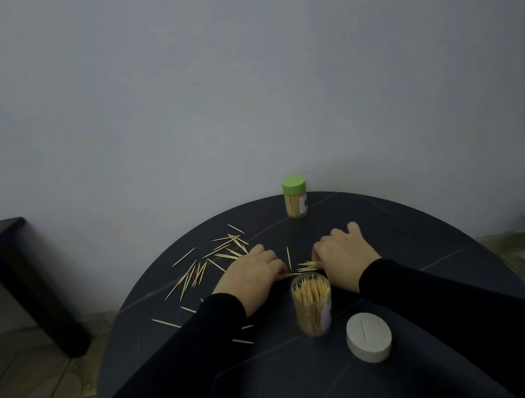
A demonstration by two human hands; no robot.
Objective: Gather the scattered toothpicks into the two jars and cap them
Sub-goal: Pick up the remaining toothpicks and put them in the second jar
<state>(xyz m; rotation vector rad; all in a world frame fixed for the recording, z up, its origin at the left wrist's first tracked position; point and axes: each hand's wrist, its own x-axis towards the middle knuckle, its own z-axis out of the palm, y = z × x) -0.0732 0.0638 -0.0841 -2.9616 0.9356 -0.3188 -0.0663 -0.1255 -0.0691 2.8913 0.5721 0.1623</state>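
Round dark table against a grey wall. Open jar stands upright near the front edge, packed with toothpicks; its grey cap lies just to its right, top up. Second jar, green cap on, stands at the far rim, well apart. Both hands lie knuckles-up just beyond the open jar. Left hand: fingers curled, tips pinching a toothpick. Right hand: fingers curled down onto a small bundle lying between the hands; whether it actually grips any, cannot tell. Loose toothpicks scattered left of the left hand, a few more by the left sleeve. Black side table at far left.
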